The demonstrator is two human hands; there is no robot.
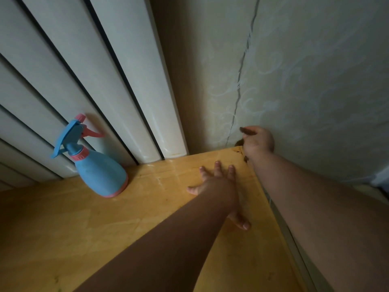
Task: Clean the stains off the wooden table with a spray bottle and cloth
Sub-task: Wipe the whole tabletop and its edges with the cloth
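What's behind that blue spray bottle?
Behind the spray bottle stand white ribbed panels, along the wooden table's back edge. The bottle hides their lower ends there.

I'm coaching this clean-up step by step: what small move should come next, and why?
Probably wipe the right hand, which grips what looks like a dark cloth, over the dark spots at the far right corner of the table. It is right there; the left hand lies flat on the wood.

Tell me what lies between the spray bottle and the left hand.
Nothing but bare wooden table, seen in the head view, separates the spray bottle from the left hand.
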